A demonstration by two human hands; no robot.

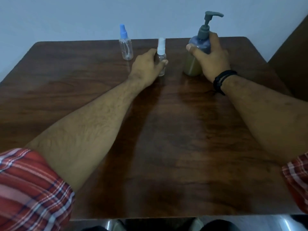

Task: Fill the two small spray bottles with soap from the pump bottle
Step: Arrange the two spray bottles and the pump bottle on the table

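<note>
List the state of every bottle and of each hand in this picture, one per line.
blue-capped spray bottle: upright on the table, capped, clear, looks empty, untouched.
white-capped spray bottle: upright, capped, looks empty, gripped by the left hand.
pump bottle: upright, pump fitted, soap fills the lower part, held by the right hand.
left hand: curled round the white-capped spray bottle.
right hand: wrapped round the pump bottle.

Dark wooden worktop (166, 139) carrying three bottles.
A blue-capped spray bottle (126, 43) stands near the far edge, a white-capped spray bottle (161, 57) beside it, and the pump bottle (198, 49) to the right, all upright.
</note>
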